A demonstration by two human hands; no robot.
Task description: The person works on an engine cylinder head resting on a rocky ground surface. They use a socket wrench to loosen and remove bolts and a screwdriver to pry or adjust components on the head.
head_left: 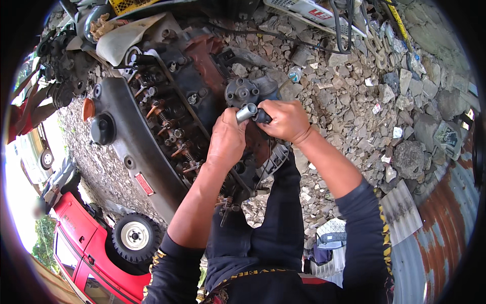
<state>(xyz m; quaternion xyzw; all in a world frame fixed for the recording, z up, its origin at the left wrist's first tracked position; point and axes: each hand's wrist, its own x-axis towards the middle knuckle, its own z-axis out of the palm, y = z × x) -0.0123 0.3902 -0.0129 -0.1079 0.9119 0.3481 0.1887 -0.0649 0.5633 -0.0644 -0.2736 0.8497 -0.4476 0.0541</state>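
My left hand (pixel 226 141) is closed around a silver tube-shaped socket (pixel 246 112), its open end facing up. Close beside it, my right hand (pixel 287 120) grips a black rounded handle (pixel 262 116); the rest of that tool is hidden by my fingers. Whether handle and socket are joined cannot be made out. Both hands are over an engine (pixel 202 109), just on the near side of a round grey metal housing (pixel 242 91). Left of my left hand, the rocker arms (pixel 169 126) lie exposed, with a dark valve cover (pixel 126 131) alongside.
Broken stones (pixel 349 121) cover the ground to the right. A black cable (pixel 283 36) crosses at the far side near a white crate (pixel 314 12). Rusty corrugated sheets (pixel 435 223) lie at the right. A red vehicle (pixel 96 253) stands at the lower left.
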